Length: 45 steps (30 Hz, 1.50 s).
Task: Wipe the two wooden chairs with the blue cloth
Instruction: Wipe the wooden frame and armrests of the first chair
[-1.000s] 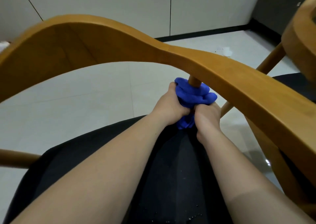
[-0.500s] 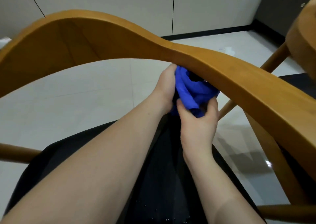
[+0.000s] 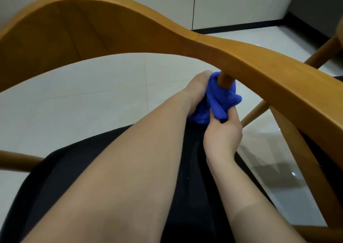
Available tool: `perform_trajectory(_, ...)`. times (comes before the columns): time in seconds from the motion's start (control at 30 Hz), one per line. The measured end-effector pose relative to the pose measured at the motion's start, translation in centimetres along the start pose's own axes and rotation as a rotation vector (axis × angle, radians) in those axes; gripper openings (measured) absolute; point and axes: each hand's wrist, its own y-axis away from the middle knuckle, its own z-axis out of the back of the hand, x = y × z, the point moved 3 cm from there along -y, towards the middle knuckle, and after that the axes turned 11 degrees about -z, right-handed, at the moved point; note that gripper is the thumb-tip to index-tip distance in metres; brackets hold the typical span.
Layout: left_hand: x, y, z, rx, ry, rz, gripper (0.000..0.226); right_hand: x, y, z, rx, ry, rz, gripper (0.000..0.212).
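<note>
between the two hands, the blue cloth point(image 3: 220, 98) is bunched round a round wooden post point(image 3: 225, 80) of the near chair point(image 3: 269, 79). the post meets the underside of the chair's curved rail directly above the hands. the cloth covers the post from just below that joint downward, and a short bare section of post shows above the cloth.

the left hand point(image 3: 196, 92) lies against the left side of the cloth, curled round it. its fingertips are hidden behind the fabric. the right hand point(image 3: 222, 133) sits below and slightly right of the left hand. its thumb and fingers pinch a lower fold of the cloth. both hands therefore grip the cloth, and neither touches bare wood where this can be seen.

above and to the left of the hands, the rail widens into the backrest point(image 3: 92, 25). beneath both forearms lies the black seat point(image 3: 65, 177). a round wooden rung point(image 3: 254, 114) runs diagonally just right of the right hand; it cannot be determined which chair it belongs to.

far to the right of the hands and above them, part of the second chair point(image 3: 323, 54) enters view as a slanted wooden strut. beyond the hands, pale floor tiles point(image 3: 92, 94) extend to a black baseboard point(image 3: 241, 27) at the foot of a light wall.
</note>
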Motion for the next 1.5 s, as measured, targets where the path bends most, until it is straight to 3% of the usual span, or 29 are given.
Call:
perform_trajectory(0.17,1.0,0.6,0.6,-0.054,-0.032,-0.010,0.040,-0.3,0.3,1.1,-0.045,0.004,-0.025,0.017)
perform_trajectory(0.3,1.9,2.9,1.9,-0.267,-0.222,-0.240,0.035,-0.1,4.3,1.6,0.001,-0.086,0.092,0.011)
perform_trajectory(0.4,3.1,7.8,3.6,-0.380,-0.181,-0.356,0.022,0.5,7.6,1.7,0.108,-0.099,0.210,0.017)
perform_trajectory(0.5,3.9,12.8,5.9,-0.468,-0.131,-0.437,0.035,1.6,10.5,1.5,0.285,-0.068,0.261,0.030)
perform_trajectory(0.63,5.1,18.5,9.2,-0.606,-0.193,-0.539,0.052,3.2,13.5,0.6,0.477,0.028,0.189,0.023)
perform_trajectory(0.73,5.7,22.5,11.1,-0.687,-0.178,-0.454,0.089,4.3,15.5,0.5,0.516,0.056,0.166,0.028)
perform_trajectory(0.8,6.8,25.5,11.8,-0.745,-0.038,-0.383,0.095,5.0,17.0,0.6,0.539,0.060,0.153,0.029)
perform_trajectory(0.97,10.1,29.6,12.5,-0.854,0.335,-0.372,0.076,6.0,20.2,0.0,0.628,0.012,0.082,0.032)
perform_trajectory(1.07,9.6,30.6,12.6,-0.849,0.392,-0.483,0.067,5.9,21.6,-1.2,0.692,0.028,0.053,0.032)
perform_trajectory(1.17,8.7,31.2,13.4,-0.894,0.366,-0.557,0.035,5.7,22.4,-2.5,0.719,0.015,0.027,0.027)
perform_trajectory(1.23,8.5,31.5,14.2,-0.973,0.382,-0.565,0.026,5.7,22.6,-3.5,0.723,0.016,0.022,0.024)
perform_trajectory(1.37,8.2,31.7,15.6,-1.106,0.406,-0.591,0.024,5.6,23.1,-5.7,0.763,0.029,0.032,0.013)
perform_trajectory(1.5,8.2,32.3,16.8,-1.271,0.274,-0.621,0.035,5.4,23.9,-7.9,0.802,0.035,-0.007,0.011)
